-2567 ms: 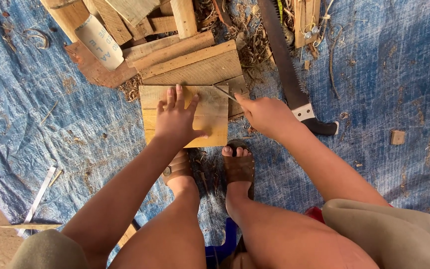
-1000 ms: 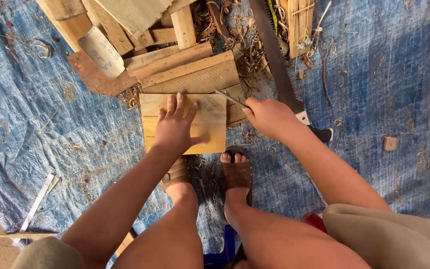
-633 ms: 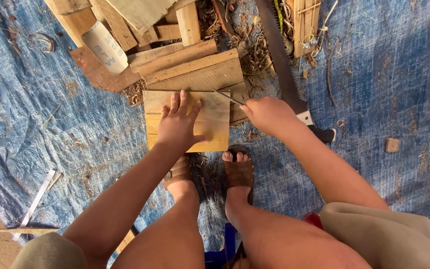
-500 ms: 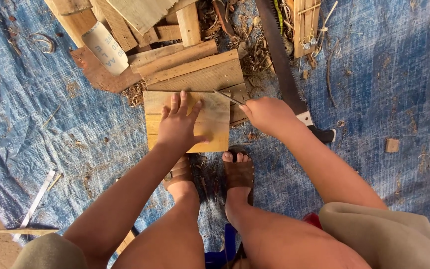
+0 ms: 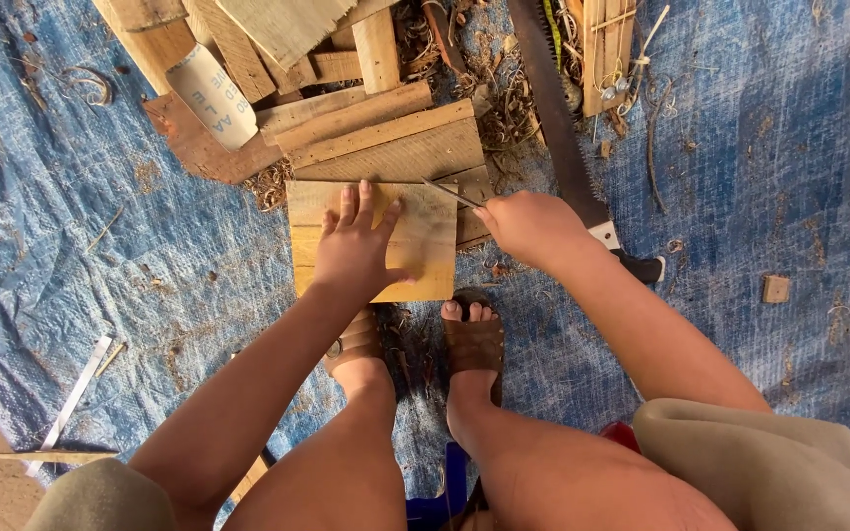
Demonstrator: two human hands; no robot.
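Note:
A square pale wooden board [image 5: 425, 236] lies on the blue tarp in front of my feet. My left hand [image 5: 354, 251] presses flat on the middle of it, fingers spread. My right hand [image 5: 533, 228] sits at the board's right edge and grips a thin pencil [image 5: 448, 193], whose tip rests on the upper right part of the board. My two sandalled feet [image 5: 472, 339] stand just below the board.
A heap of wooden planks and offcuts [image 5: 346, 108] lies beyond the board. A long handsaw [image 5: 565, 128] runs along the right side of the heap. A sandpaper roll [image 5: 213, 93] lies at the upper left. Shavings litter the blue tarp [image 5: 759, 177].
The view has shifted slightly. Both hands stay on the board, with the pencil tip nearly where it was.

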